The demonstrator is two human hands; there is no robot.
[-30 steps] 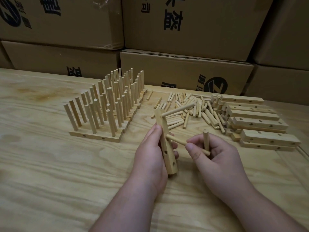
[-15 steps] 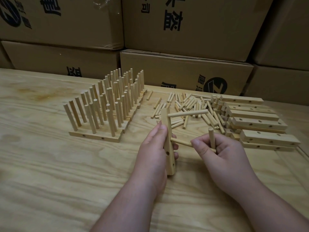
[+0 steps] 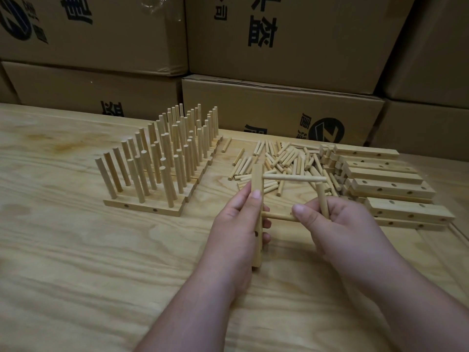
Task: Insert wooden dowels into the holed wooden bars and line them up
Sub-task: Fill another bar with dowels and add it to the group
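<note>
Along the back, stacked cardboard boxes (image 3: pixel 279 107) stand closed, so their contents cannot be told. On the wooden table (image 3: pixel 76 250), at the left, the finished bars (image 3: pixel 143 208) lie side by side with their dowels standing upright in rows.

Toward the middle, the left hand (image 3: pixel 237 227) grips a holed bar (image 3: pixel 256 217) held upright on its end, thumb and fingers curled round its middle. An upper dowel (image 3: pixel 294 178) sticks out sideways from its top hole toward the right. A second dowel (image 3: pixel 279 217) projects from a lower hole, its free end pinched by the right hand (image 3: pixel 337 224), which also clasps a spare dowel (image 3: pixel 322 199) pointing upward within its curled fingers.

Behind the hands lies the loose dowel pile (image 3: pixel 281 158), and at the far right the stack of empty bars (image 3: pixel 388 184), holes showing.

Compared with a second ago, the bar has swung from a tilt to nearly vertical, the upper dowel now lies level instead of slanting up, and the right hand has drawn closer to the bar, with less of the second dowel showing between them.
</note>
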